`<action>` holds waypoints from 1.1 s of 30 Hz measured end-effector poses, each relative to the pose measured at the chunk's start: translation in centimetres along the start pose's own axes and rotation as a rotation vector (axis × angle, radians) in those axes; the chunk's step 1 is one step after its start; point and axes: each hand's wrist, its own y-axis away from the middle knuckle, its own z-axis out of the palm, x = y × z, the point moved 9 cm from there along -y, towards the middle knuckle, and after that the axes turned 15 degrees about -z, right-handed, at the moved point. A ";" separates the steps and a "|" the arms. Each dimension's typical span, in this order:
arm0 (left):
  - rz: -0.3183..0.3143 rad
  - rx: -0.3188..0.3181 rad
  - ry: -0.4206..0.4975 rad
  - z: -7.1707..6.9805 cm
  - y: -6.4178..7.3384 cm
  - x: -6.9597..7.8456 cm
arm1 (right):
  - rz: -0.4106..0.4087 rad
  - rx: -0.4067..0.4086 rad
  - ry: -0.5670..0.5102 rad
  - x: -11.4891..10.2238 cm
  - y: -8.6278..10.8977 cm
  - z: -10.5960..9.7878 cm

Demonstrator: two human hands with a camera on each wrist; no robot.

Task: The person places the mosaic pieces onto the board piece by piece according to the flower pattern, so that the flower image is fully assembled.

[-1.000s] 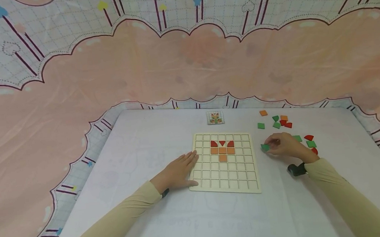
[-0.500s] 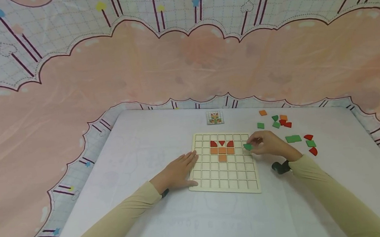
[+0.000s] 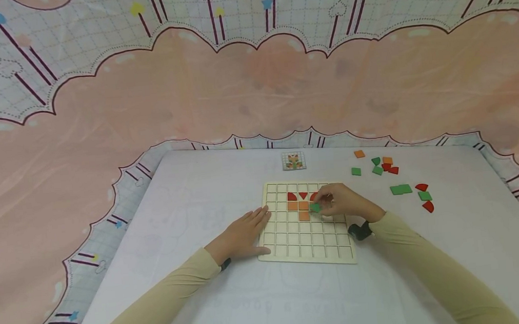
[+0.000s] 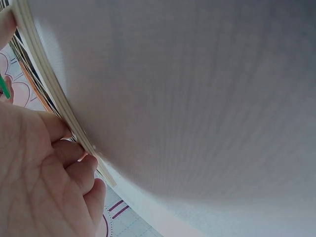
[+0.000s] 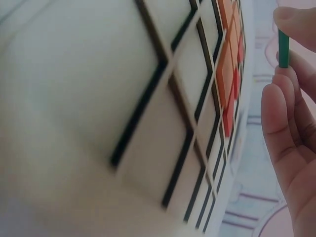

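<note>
Over the grid board, my right hand pinches a green tile between thumb and fingertips. In the right wrist view the green tile shows edge-on, apart from the board's grooved face. Orange square tiles and red tiles lie in cells near the board's top middle; one red tile is partly covered by my right fingers. My left hand rests at the board's left edge, fingers straight and thumb spread. In the left wrist view its fingertips touch the board's edge.
A small pattern card lies behind the board. To the right are loose green tiles, red tiles and orange tiles. A patterned cloth hangs behind the white table.
My right hand has carried the green tile leftward from beside the board to above its orange tiles. My left hand has stayed at the board's edge.
</note>
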 end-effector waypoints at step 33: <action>0.002 -0.002 -0.019 0.0 0.0 0.0 | 0.073 -0.113 0.101 -1.2 -4.2 4.7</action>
